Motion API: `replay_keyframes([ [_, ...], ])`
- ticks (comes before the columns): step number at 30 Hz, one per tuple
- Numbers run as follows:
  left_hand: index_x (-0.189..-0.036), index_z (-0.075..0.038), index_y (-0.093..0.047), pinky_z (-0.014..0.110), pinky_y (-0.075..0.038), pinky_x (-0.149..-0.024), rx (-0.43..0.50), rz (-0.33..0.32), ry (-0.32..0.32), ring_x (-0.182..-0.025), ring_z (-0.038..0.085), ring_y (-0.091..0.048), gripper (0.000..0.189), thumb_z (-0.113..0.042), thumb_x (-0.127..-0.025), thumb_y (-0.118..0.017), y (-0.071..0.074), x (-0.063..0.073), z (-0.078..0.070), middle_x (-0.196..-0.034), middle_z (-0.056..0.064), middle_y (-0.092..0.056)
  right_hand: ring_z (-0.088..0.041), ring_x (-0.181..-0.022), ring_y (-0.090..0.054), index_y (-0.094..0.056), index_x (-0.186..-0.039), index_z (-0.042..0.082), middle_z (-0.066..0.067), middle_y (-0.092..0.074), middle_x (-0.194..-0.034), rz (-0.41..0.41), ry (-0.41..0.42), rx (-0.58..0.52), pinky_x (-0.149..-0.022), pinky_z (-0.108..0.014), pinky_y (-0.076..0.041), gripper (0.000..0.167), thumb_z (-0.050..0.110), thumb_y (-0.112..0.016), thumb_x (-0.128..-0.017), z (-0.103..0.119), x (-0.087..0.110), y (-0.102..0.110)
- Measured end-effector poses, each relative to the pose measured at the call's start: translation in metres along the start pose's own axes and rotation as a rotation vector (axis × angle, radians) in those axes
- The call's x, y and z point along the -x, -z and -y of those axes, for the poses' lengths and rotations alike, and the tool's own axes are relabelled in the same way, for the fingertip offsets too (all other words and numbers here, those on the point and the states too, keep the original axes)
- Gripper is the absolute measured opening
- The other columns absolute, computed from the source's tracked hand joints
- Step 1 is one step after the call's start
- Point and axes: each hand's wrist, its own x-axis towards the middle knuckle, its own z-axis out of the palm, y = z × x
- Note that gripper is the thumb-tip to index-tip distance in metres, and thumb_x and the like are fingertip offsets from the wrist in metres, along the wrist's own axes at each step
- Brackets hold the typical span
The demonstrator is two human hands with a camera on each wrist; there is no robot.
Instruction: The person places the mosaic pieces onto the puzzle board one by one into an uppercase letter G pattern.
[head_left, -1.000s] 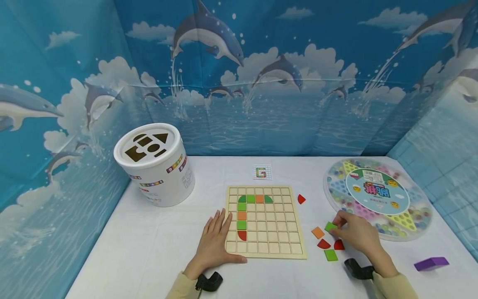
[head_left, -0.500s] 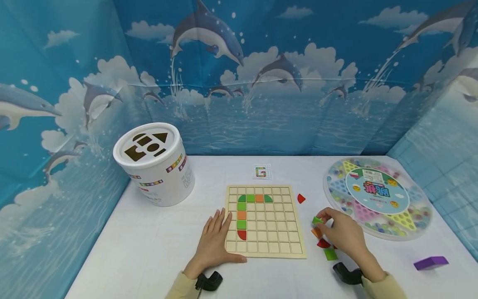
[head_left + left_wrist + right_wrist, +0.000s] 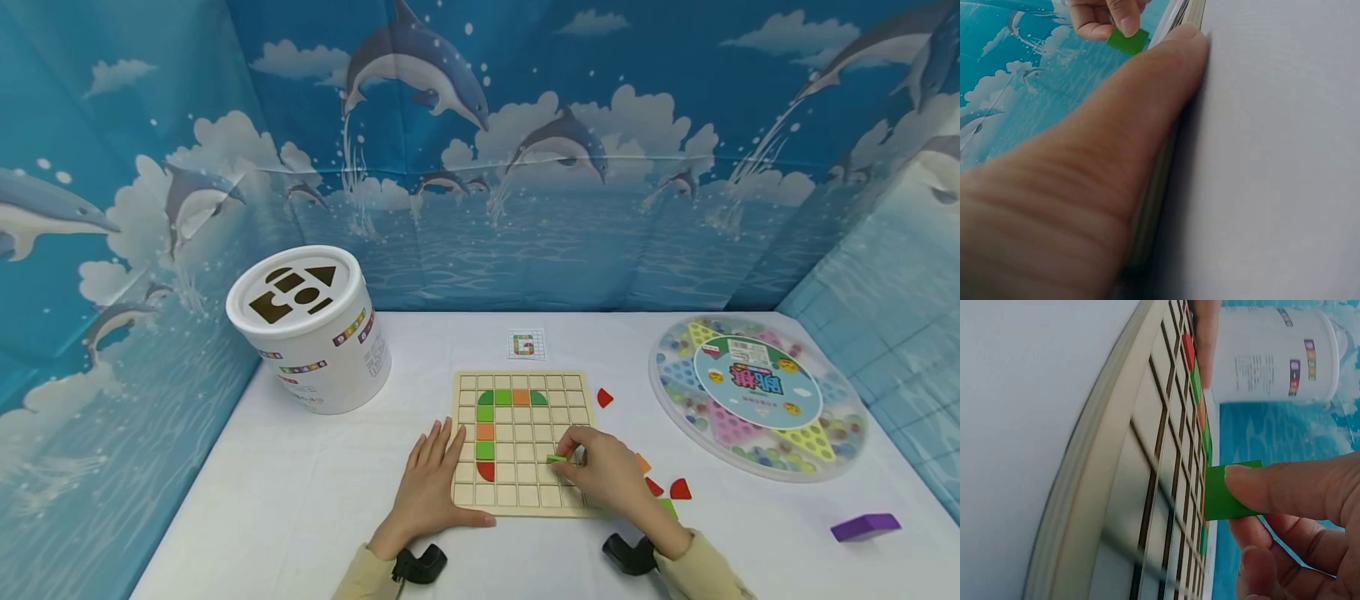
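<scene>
A wooden grid board [image 3: 525, 507] lies on the white table, with green, orange and red tiles set along its upper row and left column. My left hand [image 3: 431, 492] rests at the board's left edge, fingers straight and thumb along the near edge. Between thumb and fingertips, my right hand [image 3: 607, 471] pinches a green square tile [image 3: 1222, 494] over the right-middle part of the board. In the left wrist view the same green tile [image 3: 1127, 41] shows in the fingers. Beside that hand lie red quarter-round tiles [image 3: 681, 489], an orange tile [image 3: 642, 463] and another green tile [image 3: 668, 507], partly covered.
A small pattern card [image 3: 527, 344] lies behind the board, and one red quarter-round tile [image 3: 604, 398] sits to its right. A white bucket [image 3: 330, 367] stands back left. A round marble game box [image 3: 757, 400] lies at right, near a purple block [image 3: 865, 527].
My right hand has picked up the green square tile from the loose pieces and carried it left over the board. The left hand has stayed in place.
</scene>
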Motion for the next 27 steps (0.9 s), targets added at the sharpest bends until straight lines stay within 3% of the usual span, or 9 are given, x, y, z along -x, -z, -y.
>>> replay_keyframes([
  [8,-0.152,-0.007,-0.019,0.046,-0.006,-0.112,0.002,-0.013,-0.001,-0.143,0.029,-0.004,0.129,-0.08,-0.057,-0.067,0.0,0.0,0.001,-0.156,0.016,-0.012,-0.004,-0.049,-0.04,-0.058,-0.07,0.024,0.017,-0.049,-0.065,0.032,0.081,-0.034,-0.045,-0.024,-0.034,0.028,0.013,-0.084,-0.071,0.024,-0.009,-0.024],
  [15,-0.152,-0.007,-0.019,0.046,-0.005,-0.112,-0.005,-0.005,-0.007,-0.143,0.029,-0.003,0.129,-0.082,-0.058,-0.065,-0.001,0.001,0.0,-0.156,0.015,-0.01,-0.003,-0.051,-0.041,-0.062,-0.074,0.022,0.016,-0.05,-0.065,0.106,0.148,-0.057,-0.046,-0.023,-0.034,0.023,0.013,-0.082,-0.073,0.031,-0.017,-0.037],
  [27,-0.152,-0.007,-0.018,0.046,-0.004,-0.112,-0.005,0.005,0.003,-0.143,0.029,-0.002,0.129,-0.082,-0.058,-0.064,-0.001,0.0,0.0,-0.156,0.015,-0.01,-0.005,-0.052,-0.044,-0.061,-0.077,0.02,0.013,-0.051,-0.065,0.197,0.16,-0.071,-0.049,-0.025,-0.036,0.02,0.014,-0.08,-0.075,0.032,-0.027,-0.038],
])
